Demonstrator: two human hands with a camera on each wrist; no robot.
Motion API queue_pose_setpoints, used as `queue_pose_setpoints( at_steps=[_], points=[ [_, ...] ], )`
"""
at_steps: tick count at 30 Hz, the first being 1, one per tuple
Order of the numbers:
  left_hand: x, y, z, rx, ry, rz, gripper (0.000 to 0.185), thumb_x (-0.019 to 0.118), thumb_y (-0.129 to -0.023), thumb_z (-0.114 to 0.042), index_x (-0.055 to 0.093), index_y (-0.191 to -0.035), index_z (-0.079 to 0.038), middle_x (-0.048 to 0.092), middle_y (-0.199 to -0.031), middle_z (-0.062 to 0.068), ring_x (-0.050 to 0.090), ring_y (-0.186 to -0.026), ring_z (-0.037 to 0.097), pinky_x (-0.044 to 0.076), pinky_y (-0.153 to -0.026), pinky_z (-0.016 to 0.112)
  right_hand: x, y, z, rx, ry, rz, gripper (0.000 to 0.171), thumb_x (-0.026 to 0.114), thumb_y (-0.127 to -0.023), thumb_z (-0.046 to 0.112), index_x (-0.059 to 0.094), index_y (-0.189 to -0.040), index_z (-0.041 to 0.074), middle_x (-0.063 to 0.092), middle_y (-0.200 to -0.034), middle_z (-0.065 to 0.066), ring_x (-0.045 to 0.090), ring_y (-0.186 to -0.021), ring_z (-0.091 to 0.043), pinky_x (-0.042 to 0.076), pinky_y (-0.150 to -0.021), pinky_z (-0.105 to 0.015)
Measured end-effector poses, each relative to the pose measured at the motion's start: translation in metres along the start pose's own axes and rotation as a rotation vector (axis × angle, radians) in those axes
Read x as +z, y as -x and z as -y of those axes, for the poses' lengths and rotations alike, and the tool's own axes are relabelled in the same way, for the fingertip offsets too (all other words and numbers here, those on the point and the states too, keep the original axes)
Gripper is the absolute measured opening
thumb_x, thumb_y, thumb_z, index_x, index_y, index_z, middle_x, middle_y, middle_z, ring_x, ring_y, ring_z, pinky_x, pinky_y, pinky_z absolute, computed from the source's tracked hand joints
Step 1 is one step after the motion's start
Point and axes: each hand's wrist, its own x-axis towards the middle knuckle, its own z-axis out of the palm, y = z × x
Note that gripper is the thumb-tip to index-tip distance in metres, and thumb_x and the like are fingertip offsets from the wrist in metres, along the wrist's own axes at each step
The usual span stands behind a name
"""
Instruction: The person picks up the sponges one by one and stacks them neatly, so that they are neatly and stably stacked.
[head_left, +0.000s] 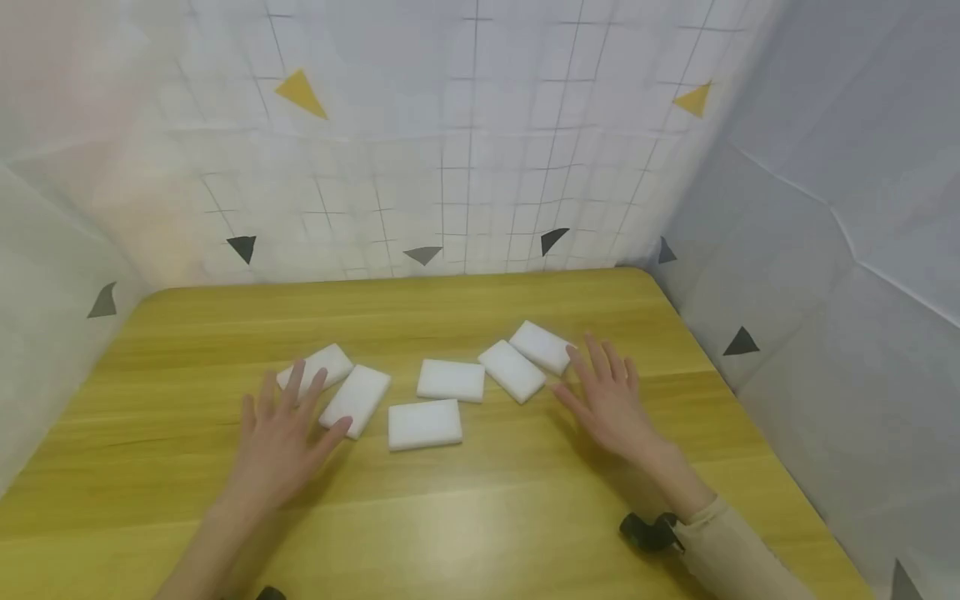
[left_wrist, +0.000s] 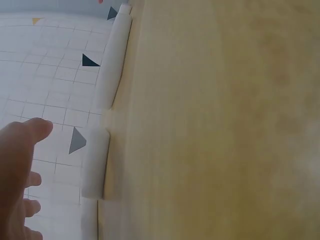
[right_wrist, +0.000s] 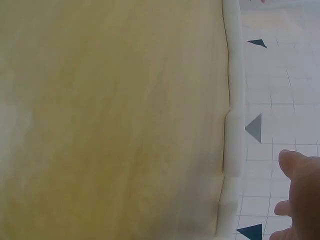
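Six white sponge blocks point(head_left: 424, 423) lie loosely scattered in a shallow arc on the wooden desk point(head_left: 480, 517). Left hand point(head_left: 279, 437): fingers spread flat over the two leftmost blocks (holding nothing). Right hand point(head_left: 611, 402): fingers straight, fingertips beside the rightmost block point(head_left: 541, 347).

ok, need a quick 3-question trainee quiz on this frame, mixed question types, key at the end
1. How many white blocks lie on the wooden table?
2. True or false: the right hand grips a block and lifts it off the table.
3. Which hand has fingers lying over a block? A) left hand B) right hand C) neither

Key
1. Six, in a loose row; the nearest is the front block.
2. False. Its fingers are spread and straight; its fingertips sit by the far right block, and contact cannot be told.
3. A. Its fingers cover part of the far left block.
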Motion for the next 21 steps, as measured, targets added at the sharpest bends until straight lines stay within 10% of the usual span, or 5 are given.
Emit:
queue_pose_setpoints(
  at_steps=[13, 21],
  points=[
    [0.010, -0.003, -0.003, -0.006, 0.094, 0.027, 0.077, 0.054, -0.097, -0.057, 0.036, -0.153, -0.008, 0.026, -0.162, 0.022, 0.021, -0.147, 0.049, 0.013, -0.112, 0.078, 0.008, -0.002, 0.009, -0.004, -0.057, 0.058, 0.072, 0.055, -0.100, 0.046, 0.031, -0.155, 0.007, 0.015, -0.165, -0.021, 0.016, -0.148, -0.049, 0.013, -0.114, -0.075],
    [0.022, -0.007, -0.010, 0.038, 0.266, -0.081, 0.062, 0.068, -0.094, -0.041, 0.051, -0.142, -0.005, 0.047, -0.151, 0.018, 0.040, -0.139, 0.041, 0.029, -0.114, 0.065, 0.013, -0.002, 0.017, -0.005, -0.219, 0.043, 0.071, 0.056, -0.101, 0.042, 0.029, -0.155, 0.004, 0.021, -0.164, -0.020, 0.022, -0.147, -0.046, 0.019, -0.118, -0.068]
  ],
)
